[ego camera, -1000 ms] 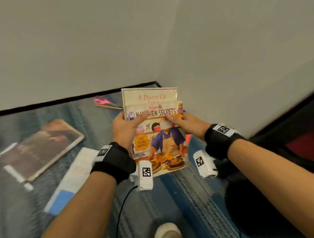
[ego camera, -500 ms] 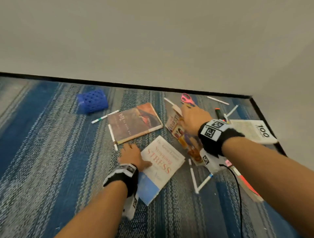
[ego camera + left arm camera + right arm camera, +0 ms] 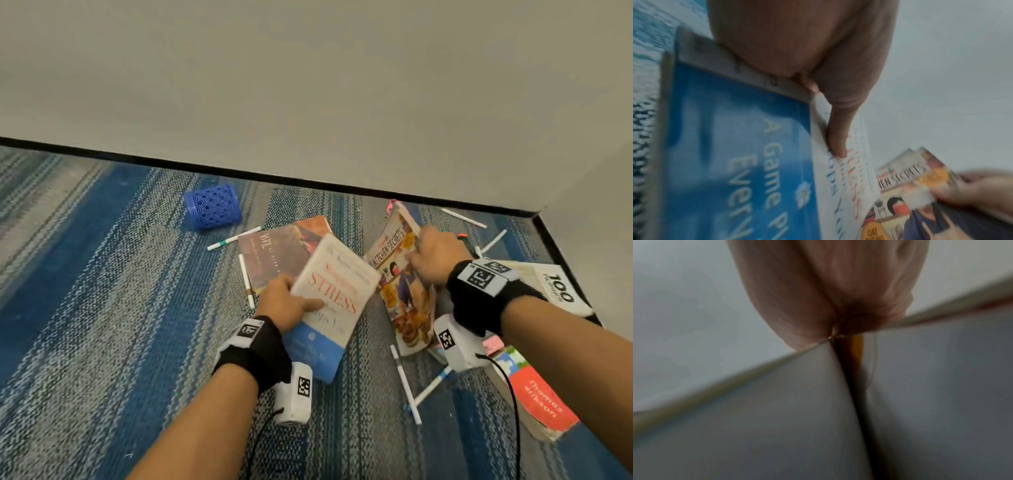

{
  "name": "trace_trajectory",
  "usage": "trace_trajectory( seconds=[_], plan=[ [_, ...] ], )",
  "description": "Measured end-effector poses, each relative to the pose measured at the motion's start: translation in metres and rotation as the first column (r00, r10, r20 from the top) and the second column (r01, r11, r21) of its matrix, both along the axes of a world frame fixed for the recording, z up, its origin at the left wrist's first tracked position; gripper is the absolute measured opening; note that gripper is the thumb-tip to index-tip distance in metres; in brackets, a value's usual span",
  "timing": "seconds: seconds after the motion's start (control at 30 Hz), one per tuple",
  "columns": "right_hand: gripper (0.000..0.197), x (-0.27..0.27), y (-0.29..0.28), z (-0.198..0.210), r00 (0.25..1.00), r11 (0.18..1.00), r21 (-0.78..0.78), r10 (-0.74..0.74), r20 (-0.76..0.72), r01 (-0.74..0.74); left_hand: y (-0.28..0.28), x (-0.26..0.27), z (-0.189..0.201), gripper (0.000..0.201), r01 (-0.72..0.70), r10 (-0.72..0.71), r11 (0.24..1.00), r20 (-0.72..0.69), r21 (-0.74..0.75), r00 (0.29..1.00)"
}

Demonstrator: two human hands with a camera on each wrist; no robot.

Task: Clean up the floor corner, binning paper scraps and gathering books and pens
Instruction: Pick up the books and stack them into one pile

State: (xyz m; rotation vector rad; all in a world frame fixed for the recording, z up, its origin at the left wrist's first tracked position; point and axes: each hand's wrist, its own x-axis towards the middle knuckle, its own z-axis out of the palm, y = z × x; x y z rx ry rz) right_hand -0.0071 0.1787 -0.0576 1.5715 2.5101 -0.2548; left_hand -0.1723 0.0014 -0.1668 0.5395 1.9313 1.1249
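The books lie scattered on the carpet near the corner where the two walls meet, and two of them are in hand. The stress book is tilted up off the carpet, its long axis running from the person toward the far wall, and the left hand grips its left edge, thumb across the cover and fingers beneath. Just to its right, close but not clearly touching, the cookbook stands on its lower edge, leaning, with the right hand clamped over its upper right edge. My guess is the two get brought together into one stack. The brown book lies flat just beyond the left hand. White pens lie loose between the arms, and a blue pen holder lies tipped over by the far wall.
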Motion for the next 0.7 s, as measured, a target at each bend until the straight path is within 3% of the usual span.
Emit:
trace_trajectory(
  seconds=[0.07,0.17,0.23,0.3,0.4,0.5,0.57,0.63,0.7],
  plan=[
    [0.038,0.009,0.007,0.004,0.983,0.996,-0.060,-0.077,-0.165,0.068,-0.002,-0.006,0.005,0.045,-0.179,0.144,0.976,0.251,0.122,0.957],
    [0.042,0.019,0.016,0.001,0.848,0.973,-0.228,-0.158,-0.505,0.045,-0.004,-0.004,0.018,0.033,-0.323,0.131,0.916,0.584,0.238,0.801],
    [0.038,0.019,0.008,-0.004,0.654,0.912,-0.397,-0.235,-0.719,-0.109,-0.003,0.002,0.028,0.030,-0.321,0.083,0.899,0.605,0.297,0.792],
    [0.031,0.013,-0.011,-0.012,0.494,0.782,-0.554,-0.375,-0.784,-0.286,-0.004,0.008,0.033,0.035,-0.293,0.042,0.881,0.555,0.372,0.831],
    [0.042,0.005,-0.048,-0.037,0.444,0.571,-0.749,-0.605,-0.661,-0.337,-0.020,0.012,0.030,0.038,-0.216,-0.006,0.904,0.516,0.370,0.857],
    [0.067,0.007,-0.070,-0.070,0.538,0.385,-0.895,-0.717,-0.443,-0.225,-0.047,0.012,0.010,0.046,-0.122,-0.014,0.951,0.434,0.283,0.901],
    [0.063,0.012,-0.083,-0.085,0.660,0.279,-0.931,-0.658,-0.364,-0.236,-0.064,0.018,-0.006,0.054,-0.101,0.020,0.972,0.357,0.212,0.934],
    [0.049,0.015,-0.094,-0.099,0.752,0.293,-0.930,-0.556,-0.354,-0.222,-0.075,0.030,-0.025,0.062,-0.096,0.050,0.988,0.335,0.120,0.941],
    [0.047,0.018,-0.094,-0.119,0.840,0.455,-0.869,-0.378,-0.388,-0.197,-0.079,0.043,-0.043,0.073,-0.067,0.054,0.997,0.333,0.028,0.941]
  ],
)
